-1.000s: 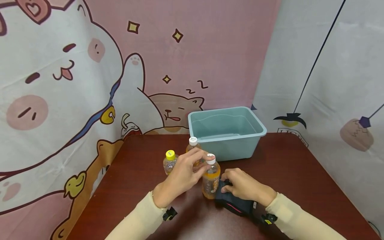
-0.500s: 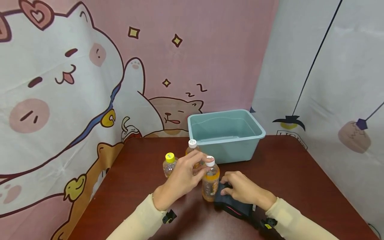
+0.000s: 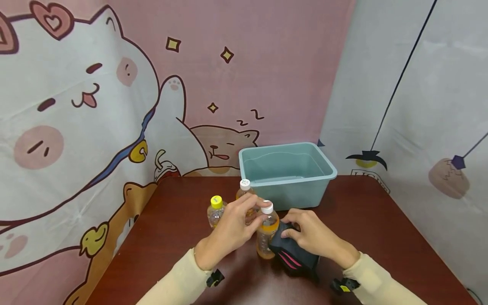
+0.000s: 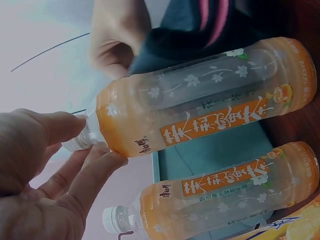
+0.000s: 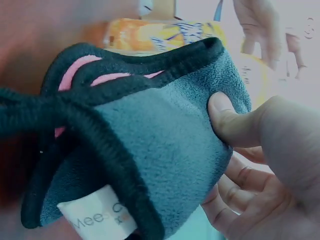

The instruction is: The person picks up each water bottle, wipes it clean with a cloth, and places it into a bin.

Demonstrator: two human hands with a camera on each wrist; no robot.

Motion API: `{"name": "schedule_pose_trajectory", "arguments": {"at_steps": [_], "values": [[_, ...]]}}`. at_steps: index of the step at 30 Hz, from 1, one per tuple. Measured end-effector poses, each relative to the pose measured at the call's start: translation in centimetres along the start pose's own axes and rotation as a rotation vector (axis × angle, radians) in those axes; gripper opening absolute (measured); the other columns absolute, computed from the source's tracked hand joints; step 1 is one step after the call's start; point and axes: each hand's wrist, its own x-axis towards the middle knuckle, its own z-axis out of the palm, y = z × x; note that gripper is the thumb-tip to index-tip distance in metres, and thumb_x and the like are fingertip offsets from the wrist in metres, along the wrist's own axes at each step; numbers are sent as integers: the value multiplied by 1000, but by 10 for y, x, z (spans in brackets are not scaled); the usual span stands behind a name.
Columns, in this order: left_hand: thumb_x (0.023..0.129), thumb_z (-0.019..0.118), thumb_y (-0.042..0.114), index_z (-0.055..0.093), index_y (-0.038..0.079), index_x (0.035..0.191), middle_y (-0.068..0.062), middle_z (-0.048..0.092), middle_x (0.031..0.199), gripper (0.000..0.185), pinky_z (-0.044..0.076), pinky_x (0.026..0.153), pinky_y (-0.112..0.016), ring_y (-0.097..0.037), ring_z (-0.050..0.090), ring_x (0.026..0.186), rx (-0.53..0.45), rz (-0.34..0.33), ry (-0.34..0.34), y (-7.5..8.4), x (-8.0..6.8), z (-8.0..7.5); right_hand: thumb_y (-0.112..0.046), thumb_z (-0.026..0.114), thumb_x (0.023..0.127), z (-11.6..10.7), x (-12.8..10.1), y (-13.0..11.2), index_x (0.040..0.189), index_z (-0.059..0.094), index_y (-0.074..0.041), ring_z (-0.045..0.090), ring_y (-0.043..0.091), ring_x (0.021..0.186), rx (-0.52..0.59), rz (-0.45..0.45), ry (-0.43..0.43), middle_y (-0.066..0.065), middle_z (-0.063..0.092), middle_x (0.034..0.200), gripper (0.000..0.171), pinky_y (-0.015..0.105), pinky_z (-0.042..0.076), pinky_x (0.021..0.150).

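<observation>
Between left hand [image 3: 232, 226] and right hand [image 3: 312, 237], orange bottle [image 3: 267, 231].

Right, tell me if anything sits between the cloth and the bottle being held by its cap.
Nothing visible does. The right hand holds the dark cloth right against the side of the orange bottle, which the left hand pinches at its cap.

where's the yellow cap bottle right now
In the head view the yellow-capped bottle stands on the table, left of the two white-capped bottles and just beyond the left hand.
</observation>
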Motion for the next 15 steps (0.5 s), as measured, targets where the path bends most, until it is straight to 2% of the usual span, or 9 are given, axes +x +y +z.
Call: {"name": "schedule_pose_trajectory", "arguments": {"at_steps": [4,8,11,15], "values": [[99,93,2,78,12,130,-4,80,121,36,64,75,-16,-11,73,92,-9,4,-1,0,0,0,-10,97,95,-12,5,-9,115,89,-15,53,-4,73,4,-30,83,-13,75,98,22,21,52,63],[99,92,2,79,12,130,-5,80,123,35,64,75,-15,-11,75,94,-12,12,4,-1,-1,-1,-5,99,91,-22,13,-20,116,89,-13,54,-3,71,8,-111,187,-11,77,100,28,21,53,61],[101,91,4,79,12,130,-5,80,123,33,64,76,-16,-12,75,94,-11,24,8,-2,-1,-2,-5,99,92,-26,19,-28,117,89,-14,55,-2,72,21,-151,217,-11,76,101,28,20,53,61],[103,89,5,80,12,130,-6,79,123,30,65,78,-16,-12,75,93,-7,33,5,-2,-2,-3,-5,99,92,-28,22,-35,115,89,-15,54,-2,72,28,-160,237,-12,75,100,27,20,52,60]]}}
